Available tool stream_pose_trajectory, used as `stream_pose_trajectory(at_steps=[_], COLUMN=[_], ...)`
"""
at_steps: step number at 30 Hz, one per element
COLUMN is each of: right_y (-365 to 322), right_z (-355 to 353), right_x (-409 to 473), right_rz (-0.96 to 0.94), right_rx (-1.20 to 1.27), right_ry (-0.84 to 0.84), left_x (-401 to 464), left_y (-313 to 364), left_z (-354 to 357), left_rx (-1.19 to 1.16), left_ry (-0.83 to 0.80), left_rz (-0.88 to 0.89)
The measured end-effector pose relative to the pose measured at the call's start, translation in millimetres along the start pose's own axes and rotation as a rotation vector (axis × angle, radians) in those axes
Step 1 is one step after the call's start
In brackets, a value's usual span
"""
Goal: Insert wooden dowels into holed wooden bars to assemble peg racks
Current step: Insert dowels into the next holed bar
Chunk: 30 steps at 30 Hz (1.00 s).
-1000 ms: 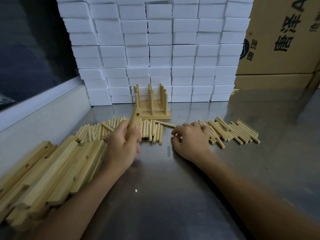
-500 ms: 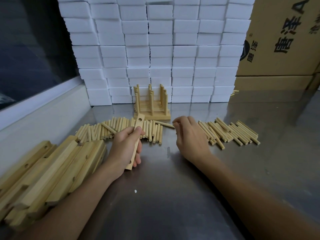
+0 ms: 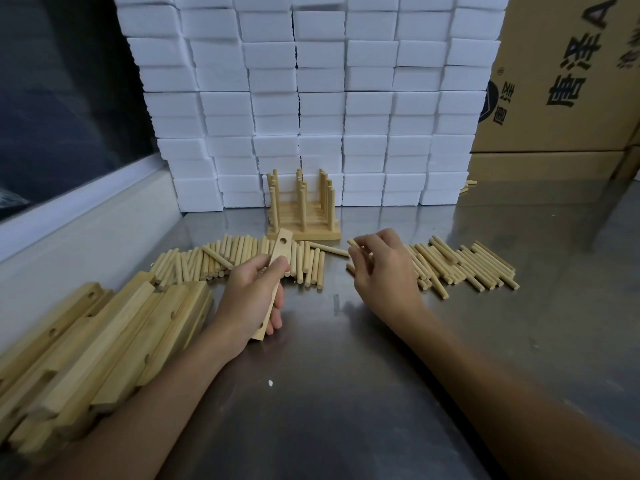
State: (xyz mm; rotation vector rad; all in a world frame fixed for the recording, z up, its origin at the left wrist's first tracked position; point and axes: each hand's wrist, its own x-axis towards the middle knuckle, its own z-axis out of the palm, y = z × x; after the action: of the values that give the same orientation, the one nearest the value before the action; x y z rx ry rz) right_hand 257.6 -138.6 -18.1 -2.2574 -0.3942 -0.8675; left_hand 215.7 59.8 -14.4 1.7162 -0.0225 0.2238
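Head view: left hand (image 3: 254, 299) grip wrapped round a holed bar (image 3: 273, 284), bar tilted, top hole showing, low end near the desk (image 3: 346, 393). Right hand (image 3: 384, 271) grip pinches one dowel (image 3: 354, 242) at the fingertips, above the right dowel pile (image 3: 464, 268). More dowels (image 3: 221, 258) behind left hand; spare bars (image 3: 90, 344) far left; finished rack (image 3: 303, 209) at the back.

Single head-worn wide-angle view, looking forward and down, close over the steel table (image 3: 346, 393) toward stacked white blocks (image 3: 311, 98).
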Motion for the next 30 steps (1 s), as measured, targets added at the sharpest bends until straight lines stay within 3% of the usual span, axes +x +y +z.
stream_pose_trajectory(at_steps=[6, 10, 19, 23, 30], right_y=[-0.2, -0.6, 0.5, 0.6, -1.3], right_z=[-3.6, -2.3, -2.1, -1.3, -3.9], right_x=[1.8, 1.9, 1.0, 0.9, 0.5], right_rz=[-0.005, 0.102, 0.026, -0.005, -0.020], right_rx=[-0.032, 0.142, 0.012, -0.095, 0.024], right_ry=[0.126, 0.073, -0.092, -0.083, 0.017], left_x=[0.5, 0.2, -0.8, -1.6, -3.2], left_y=[0.0, 0.1, 1.7, 2.8, 3.5], left_z=[0.3, 0.7, 1.7, 2.1, 2.1], left_rx=[0.005, 0.017, 0.020, 0.022, 0.106], left_ry=[0.005, 0.011, 0.016, 0.013, -0.069], left_rz=[-0.007, -0.003, -0.021, -0.014, 0.022])
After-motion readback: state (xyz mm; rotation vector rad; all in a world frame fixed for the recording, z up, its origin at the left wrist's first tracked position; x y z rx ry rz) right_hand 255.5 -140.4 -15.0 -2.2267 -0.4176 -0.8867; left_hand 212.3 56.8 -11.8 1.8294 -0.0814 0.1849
